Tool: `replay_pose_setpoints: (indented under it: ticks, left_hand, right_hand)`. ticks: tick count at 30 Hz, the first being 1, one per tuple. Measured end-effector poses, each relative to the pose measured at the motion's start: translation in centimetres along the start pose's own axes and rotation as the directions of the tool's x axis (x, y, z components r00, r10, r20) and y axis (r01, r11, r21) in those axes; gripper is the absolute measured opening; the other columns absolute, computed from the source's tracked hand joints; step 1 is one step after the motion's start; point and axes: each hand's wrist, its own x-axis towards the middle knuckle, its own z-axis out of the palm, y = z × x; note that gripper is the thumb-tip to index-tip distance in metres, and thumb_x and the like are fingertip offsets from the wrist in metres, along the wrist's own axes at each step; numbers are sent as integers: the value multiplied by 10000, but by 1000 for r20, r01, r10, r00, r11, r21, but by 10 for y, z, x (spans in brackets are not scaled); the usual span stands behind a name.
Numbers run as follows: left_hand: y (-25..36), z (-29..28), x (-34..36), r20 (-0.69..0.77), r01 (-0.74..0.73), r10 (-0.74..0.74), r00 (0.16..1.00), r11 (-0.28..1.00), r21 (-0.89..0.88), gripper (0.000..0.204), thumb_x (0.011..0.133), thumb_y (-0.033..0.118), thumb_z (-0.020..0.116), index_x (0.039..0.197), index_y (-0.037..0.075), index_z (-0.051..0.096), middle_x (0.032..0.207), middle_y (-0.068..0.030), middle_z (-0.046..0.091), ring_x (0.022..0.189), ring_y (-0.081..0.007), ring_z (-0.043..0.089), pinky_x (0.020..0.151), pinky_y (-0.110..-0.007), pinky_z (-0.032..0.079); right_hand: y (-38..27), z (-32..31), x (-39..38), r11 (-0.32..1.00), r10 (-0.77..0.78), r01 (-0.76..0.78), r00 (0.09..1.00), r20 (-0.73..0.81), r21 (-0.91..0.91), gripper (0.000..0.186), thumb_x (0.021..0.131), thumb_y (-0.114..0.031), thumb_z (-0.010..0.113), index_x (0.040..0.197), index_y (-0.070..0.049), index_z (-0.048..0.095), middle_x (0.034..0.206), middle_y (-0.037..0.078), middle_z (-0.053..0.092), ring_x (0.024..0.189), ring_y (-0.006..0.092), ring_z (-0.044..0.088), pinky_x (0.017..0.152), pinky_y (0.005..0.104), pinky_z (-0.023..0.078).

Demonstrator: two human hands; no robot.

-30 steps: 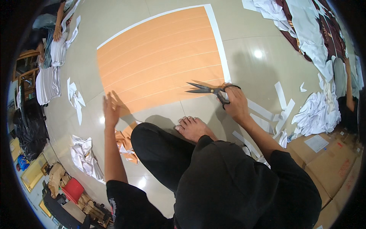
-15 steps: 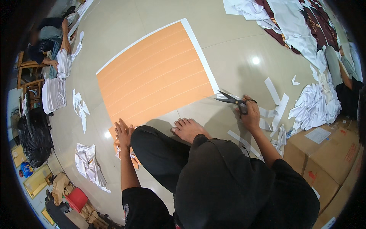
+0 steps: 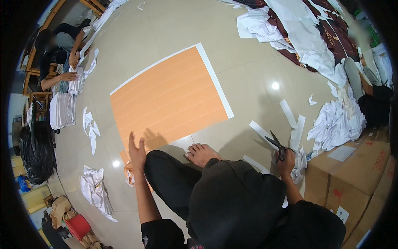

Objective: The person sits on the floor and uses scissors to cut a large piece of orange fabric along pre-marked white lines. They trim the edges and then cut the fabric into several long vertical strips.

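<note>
Two hands are at work over a tiled floor, and both have shifted in the last second: the right hand (image 3: 286, 161) has drawn the scissors (image 3: 277, 145) away from the edge of the orange sheet (image 3: 170, 101) and off to the person's right, while the left hand (image 3: 136, 152) has lifted from the floor beside the sheet and now hangs open, fingers spread, holding nothing. That suggests the cutting along that edge has paused — the blades are no longer at the paper. The right hand's grip is closed around the scissor handles, and the blades stand parted, pointing up and away over the white paper strips (image 3: 290, 120) scattered there. The orange sheet lies flat ahead of the person's bare foot (image 3: 201, 152), with a white border along its far and right sides; it sits well apart from the scissors, but near the open left hand, whose fingertips reach almost to its lower corner. Cardboard boxes (image 3: 356, 170) stand just beside the right arm.
</note>
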Motion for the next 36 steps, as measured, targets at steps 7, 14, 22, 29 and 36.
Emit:
replay_pose_setpoints:
  ticks: [7, 14, 22, 29, 36]
  left_hand:
    - [165, 110, -60, 545, 571, -210, 812, 482, -664, 286, 985, 168, 563, 1247, 55, 542, 1046, -65, 619, 946, -168, 604, 833, -303, 474]
    - [172, 232, -98, 876, 891, -165, 453, 67, -449, 169, 985, 149, 532, 1134, 69, 539, 957, -51, 621, 868, -183, 634, 742, -318, 517]
    - [154, 251, -94, 877, 887, -136, 460, 123, -446, 135, 1013, 158, 480, 1072, 65, 559, 902, -44, 615, 818, -163, 605, 716, -317, 501]
    - [173, 244, -93, 832, 846, -215, 511, -44, -531, 270, 1033, 305, 510, 1150, 68, 565, 963, -36, 607, 834, -155, 580, 738, -296, 487]
    - [174, 254, -88, 717, 727, -298, 630, -98, -679, 290, 1025, 297, 547, 1174, 48, 562, 1087, -54, 629, 935, -152, 599, 764, -258, 489]
  right_hand:
    - [-80, 7, 34, 962, -26, 53, 994, -103, 268, 352, 771, -226, 808, 959, -7, 605, 906, 166, 623, 844, 379, 610, 749, 456, 486]
    - [-188, 78, 107, 850, -172, 132, 985, 32, 511, 309, 750, -170, 767, 952, -11, 595, 940, 187, 622, 912, 372, 605, 804, 473, 467]
    - [-230, 98, 139, 889, -14, -155, 931, 364, 431, 215, 725, -36, 668, 916, 16, 585, 928, 235, 645, 898, 413, 635, 796, 502, 498]
    - [-240, 102, 146, 751, 108, -354, 899, 425, 557, 113, 711, -87, 690, 781, -26, 625, 729, 205, 652, 777, 381, 670, 720, 478, 511]
    - [-231, 122, 143, 605, 245, -489, 865, 438, 628, 103, 734, -70, 682, 811, -26, 630, 681, 201, 652, 632, 313, 676, 634, 425, 526]
